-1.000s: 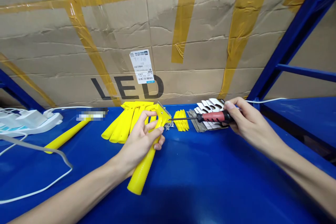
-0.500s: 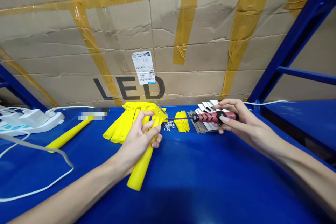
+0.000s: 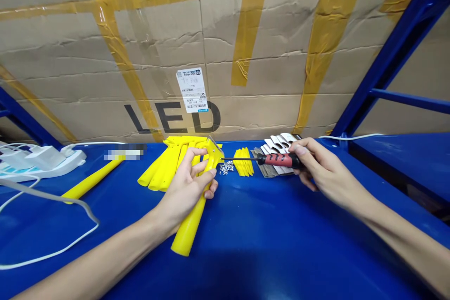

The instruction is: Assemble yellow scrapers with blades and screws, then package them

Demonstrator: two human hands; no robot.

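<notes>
1. The left hand is wrapped around a yellow tool with a long, round handle. The thumb and fingers hold it close to its wide head.
2. The yellow tool is in the air over the blue table, near the middle. It leans, with its head up and away and the end of its handle down and near.
3. The right hand grips a red and black screwdriver by the back end of its handle.
4. The screwdriver lies sideways. Its thin metal rod points left, and its tip is at the right side of the tool's head.
5. Just behind the left hand is a pile of more yellow tools.
6. Under the rod, from left to right, are tiny screws and a row of small yellow pieces. Then come flat grey and white pieces, partly behind the screwdriver.
7. Far to the left are one more yellow handle and a white power strip.
8. A big cardboard box stands at the back, with "LED" on it.
</notes>
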